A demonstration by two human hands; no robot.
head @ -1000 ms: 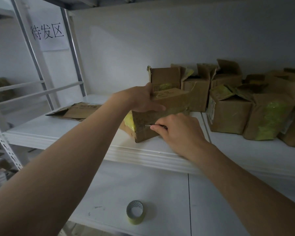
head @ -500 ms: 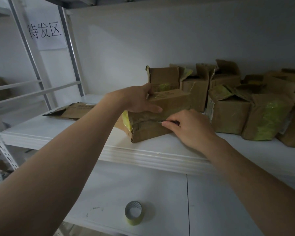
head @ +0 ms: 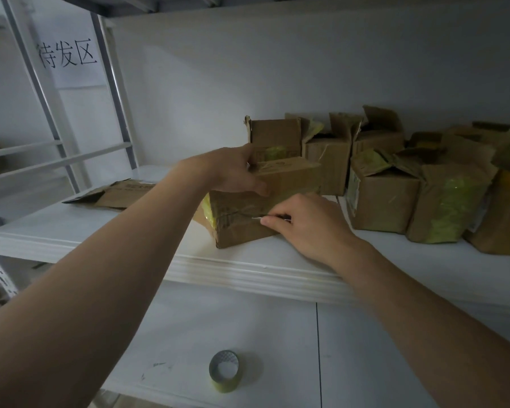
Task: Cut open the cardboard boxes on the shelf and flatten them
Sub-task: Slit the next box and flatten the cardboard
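Observation:
A sealed cardboard box [head: 242, 228] with yellow tape lies on its side at the front of the white shelf [head: 248, 272]. My left hand [head: 236, 172] grips its upper edge from the left, thumb on the front face. My right hand [head: 306, 225] pinches a thin knife blade [head: 255, 218] whose tip lies on the taped seam across the front face. A flattened box [head: 112, 194] lies on the shelf to the left.
Several opened cardboard boxes [head: 383, 201] with yellow tape crowd the shelf's back and right side. A roll of yellow tape [head: 224, 371] stands on the lower shelf. White rack posts [head: 42, 83] and a paper sign [head: 67, 55] are at the left.
My right hand with the blade slid right along the seam, then came back a little to the left. My left hand has kept its grip on the box top.

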